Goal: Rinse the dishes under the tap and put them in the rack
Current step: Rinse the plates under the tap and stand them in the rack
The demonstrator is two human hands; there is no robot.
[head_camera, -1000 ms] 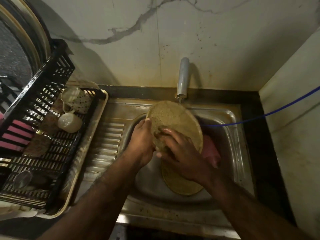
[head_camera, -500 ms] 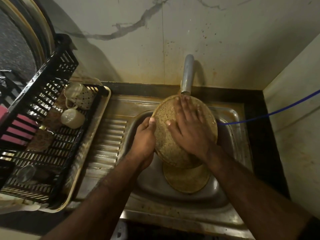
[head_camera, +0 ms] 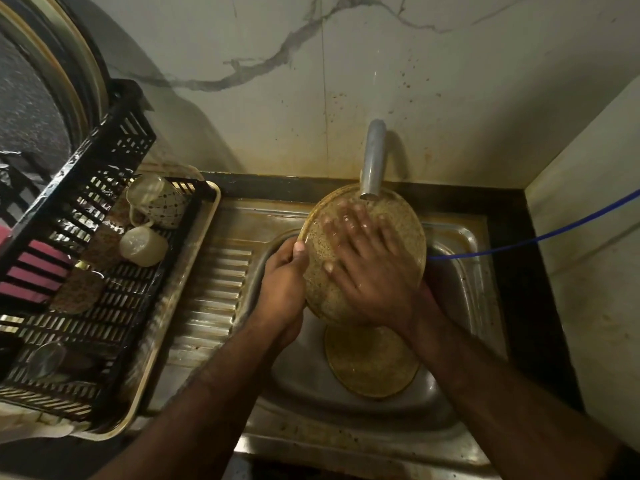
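Note:
A round speckled tan plate [head_camera: 405,233] is tilted under the metal tap [head_camera: 372,161], over the steel sink [head_camera: 464,258]. My left hand [head_camera: 282,289] grips the plate's left rim. My right hand [head_camera: 369,261] lies flat on the plate's face with fingers spread, wet at the tips below the spout. A second speckled plate [head_camera: 372,362] lies flat in the sink basin, partly hidden by the held plate. The black slatted rack [head_camera: 114,299] stands at the left on a cream tray [head_camera: 194,282].
In the rack lie a patterned mug [head_camera: 162,202], a pale cup [head_camera: 143,245], brown speckled pieces [head_camera: 78,291] and a clear glass [head_camera: 45,358]. A ribbed drainboard [head_camera: 214,292] lies between rack and basin. A blue cord [head_camera: 540,237] crosses the right side. Walls close in behind and right.
My right hand slid from the plate's lower edge up across its face to the spot under the tap. The plate rose and tilted toward the spout. My left hand kept its grip.

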